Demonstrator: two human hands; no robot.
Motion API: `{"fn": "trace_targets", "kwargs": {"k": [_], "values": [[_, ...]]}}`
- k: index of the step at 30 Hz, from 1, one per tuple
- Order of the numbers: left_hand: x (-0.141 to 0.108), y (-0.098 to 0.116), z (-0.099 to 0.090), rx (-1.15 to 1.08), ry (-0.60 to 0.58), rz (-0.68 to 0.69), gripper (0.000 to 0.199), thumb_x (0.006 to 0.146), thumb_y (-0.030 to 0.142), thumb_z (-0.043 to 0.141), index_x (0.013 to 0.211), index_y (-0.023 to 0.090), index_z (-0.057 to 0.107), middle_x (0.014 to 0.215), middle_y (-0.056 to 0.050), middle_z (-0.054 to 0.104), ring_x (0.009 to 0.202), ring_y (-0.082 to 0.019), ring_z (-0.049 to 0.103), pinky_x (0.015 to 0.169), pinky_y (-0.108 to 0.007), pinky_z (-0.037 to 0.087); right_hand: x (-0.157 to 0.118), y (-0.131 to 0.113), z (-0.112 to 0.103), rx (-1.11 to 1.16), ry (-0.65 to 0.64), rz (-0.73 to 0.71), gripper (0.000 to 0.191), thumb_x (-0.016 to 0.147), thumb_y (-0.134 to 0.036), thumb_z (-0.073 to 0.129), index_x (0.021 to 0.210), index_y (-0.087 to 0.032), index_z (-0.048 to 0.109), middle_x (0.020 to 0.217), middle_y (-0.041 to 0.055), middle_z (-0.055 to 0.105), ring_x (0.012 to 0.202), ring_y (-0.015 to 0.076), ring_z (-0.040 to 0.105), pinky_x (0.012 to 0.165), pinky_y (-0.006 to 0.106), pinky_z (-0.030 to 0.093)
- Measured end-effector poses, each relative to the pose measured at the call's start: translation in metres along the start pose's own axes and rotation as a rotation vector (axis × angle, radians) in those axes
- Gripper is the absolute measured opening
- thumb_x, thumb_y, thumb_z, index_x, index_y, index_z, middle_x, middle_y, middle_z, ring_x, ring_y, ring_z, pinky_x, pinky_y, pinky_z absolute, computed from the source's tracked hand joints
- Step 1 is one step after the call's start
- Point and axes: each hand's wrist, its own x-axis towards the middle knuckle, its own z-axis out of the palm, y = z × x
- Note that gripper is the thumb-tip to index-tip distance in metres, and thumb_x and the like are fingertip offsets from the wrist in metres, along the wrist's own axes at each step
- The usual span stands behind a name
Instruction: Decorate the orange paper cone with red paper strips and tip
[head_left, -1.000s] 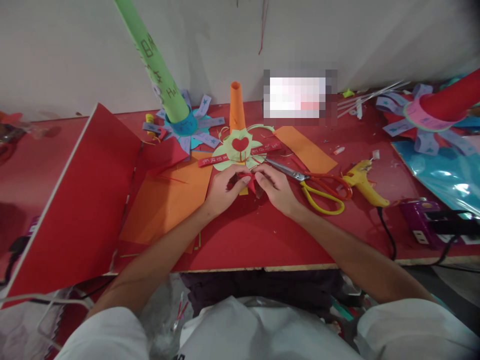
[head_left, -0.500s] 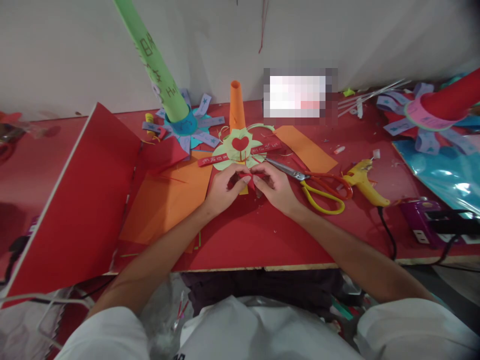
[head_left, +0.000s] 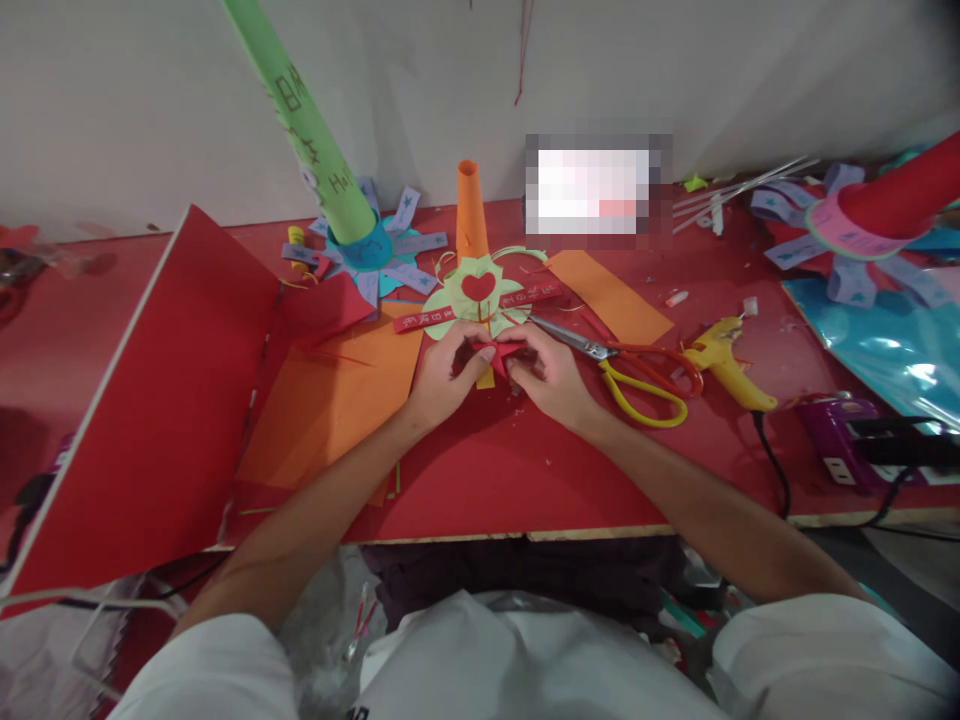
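Between my two hands is a small folded piece of red paper (head_left: 501,356), star-like in outline. My left hand (head_left: 448,372) pinches its left side between thumb and fingers. On the other side my right hand (head_left: 551,372) has its fingers closed on the paper's right edge. Just beyond lies a pale green paper flower (head_left: 450,312) with a red heart (head_left: 478,287) and red lettered strips (head_left: 425,320). An orange paper tube (head_left: 470,215) stands upright behind the flower. Below the red paper a bit of yellow paper (head_left: 486,379) shows.
Scissors (head_left: 643,400) with red and yellow handles lie right of my hands, beside a yellow glue gun (head_left: 727,365). Orange sheets (head_left: 337,400) and a red board (head_left: 157,420) are at left. A green paper tube (head_left: 315,140) rises behind; a purple power strip (head_left: 840,435) sits far right.
The red paper now shows more of its pointed shape between my hands. My right thumb has shifted slightly on it. Things on the table stay in place.
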Motion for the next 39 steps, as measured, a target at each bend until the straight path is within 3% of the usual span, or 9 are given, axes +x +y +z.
{"fn": "trace_targets", "kwargs": {"k": [4,9,12,17,21,25,31,36,39], "values": [[-0.001,-0.004,0.0,-0.031,-0.031,-0.012,0.034,0.105,0.057,0.063,0.107,0.023,0.059,0.09,0.0,0.059,0.072,-0.012,0.055,0.065,-0.026,0.045,0.0,0.005,0.0,-0.015,0.05,-0.029,0.017,0.096,-0.029,0.058,0.108,-0.024,0.07,0.105,0.0057,0.075,0.09,0.0214,0.07,0.075,0.033,0.056],[-0.002,-0.009,0.001,-0.01,-0.05,-0.022,0.036,0.107,0.059,0.059,0.113,0.023,0.058,0.096,-0.002,0.061,0.077,-0.013,0.057,0.067,-0.026,0.047,0.001,0.007,0.0,0.0,0.086,0.027,0.014,0.1,-0.033,0.058,0.106,-0.024,0.068,0.088,0.0019,0.072,0.062,0.0161,0.063,0.062,0.032,0.054],[-0.002,-0.009,0.002,-0.009,-0.001,-0.034,0.038,0.106,0.061,0.058,0.116,0.024,0.055,0.103,-0.004,0.062,0.084,-0.015,0.06,0.071,-0.027,0.049,0.0,0.005,-0.001,0.027,0.139,0.072,0.019,0.103,-0.043,0.06,0.108,-0.026,0.067,0.083,0.0018,0.071,0.059,0.0181,0.065,0.057,0.033,0.055],[-0.001,-0.007,0.003,-0.02,0.036,-0.068,0.046,0.1,0.067,0.065,0.105,0.024,0.053,0.088,0.0,0.058,0.074,-0.013,0.056,0.063,-0.026,0.044,0.0,-0.001,-0.006,-0.032,0.214,0.039,0.036,0.107,-0.05,0.059,0.135,-0.03,0.067,0.112,0.0079,0.079,0.068,0.0229,0.075,0.065,0.039,0.062],[-0.001,-0.003,0.002,0.068,-0.038,-0.091,0.047,0.101,0.066,0.064,0.088,0.021,0.056,0.074,0.001,0.056,0.065,-0.013,0.051,0.058,-0.026,0.038,-0.002,-0.007,-0.004,-0.092,0.215,0.004,0.04,0.107,-0.051,0.059,0.14,-0.03,0.068,0.133,0.01,0.077,0.081,0.025,0.079,0.079,0.043,0.067],[0.001,-0.004,0.002,0.121,0.034,-0.07,0.047,0.103,0.059,0.062,0.077,0.022,0.049,0.068,0.003,0.05,0.061,-0.013,0.046,0.057,-0.027,0.036,-0.005,-0.005,-0.001,-0.072,0.182,-0.023,0.04,0.108,-0.048,0.055,0.141,-0.03,0.068,0.147,0.0094,0.07,0.093,0.025,0.08,0.086,0.043,0.068],[0.003,-0.006,-0.001,0.081,0.129,-0.087,0.039,0.105,0.055,0.059,0.084,0.022,0.052,0.073,0.003,0.05,0.064,-0.013,0.047,0.06,-0.027,0.037,-0.006,0.003,0.004,-0.042,0.123,0.049,0.04,0.108,-0.049,0.055,0.141,-0.029,0.066,0.103,0.0073,0.08,0.073,0.0243,0.076,0.07,0.041,0.064],[0.002,-0.004,-0.003,0.096,0.148,-0.113,0.044,0.105,0.057,0.059,0.08,0.023,0.047,0.068,0.004,0.047,0.061,-0.012,0.044,0.056,-0.026,0.036,-0.01,-0.015,0.0,-0.158,0.156,-0.011,0.036,0.109,-0.046,0.053,0.137,-0.027,0.066,0.118,0.0099,0.077,0.091,0.0259,0.075,0.082,0.041,0.061],[0.002,-0.005,-0.003,0.088,0.168,-0.117,0.045,0.106,0.059,0.059,0.081,0.023,0.049,0.065,0.005,0.048,0.057,-0.011,0.046,0.054,-0.025,0.037,-0.028,-0.028,-0.028,-0.351,0.205,-0.091,0.031,0.111,-0.04,0.05,0.131,-0.028,0.069,0.111,0.0105,0.076,0.097,0.0282,0.072,0.092,0.045,0.058]]}}
